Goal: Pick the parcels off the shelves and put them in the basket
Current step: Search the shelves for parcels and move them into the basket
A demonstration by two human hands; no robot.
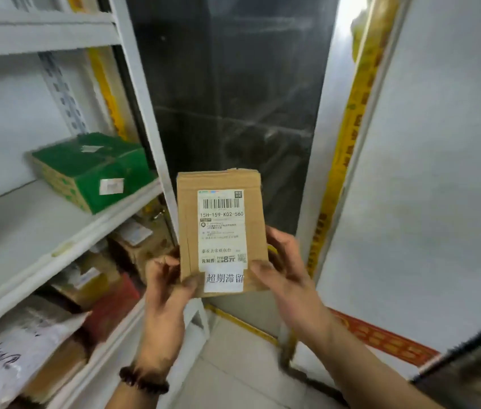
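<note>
While the left hand (164,286) pinches its seven o'clock corner and the right hand (280,270) clasps its four o'clock edge, the flat cardboard parcel (255,222) stands upright in mid-air, label (222,228) toward the camera. It looks light, stiff and dry, so a hold on the two long edges should serve, clear of the ragged flap (242,171) at twelve o'clock. Beyond, at ten o'clock, a green box (91,169) lies on the shelf (27,231); no basket shows.

Both hands are raised side by side, palms turned toward each other. The left hand (168,287) pinches the box (221,231) at its lower left corner, thumb on the front. The right hand (280,273) grips its lower right edge, thumb in front, fingers (279,240) curled behind.
</note>
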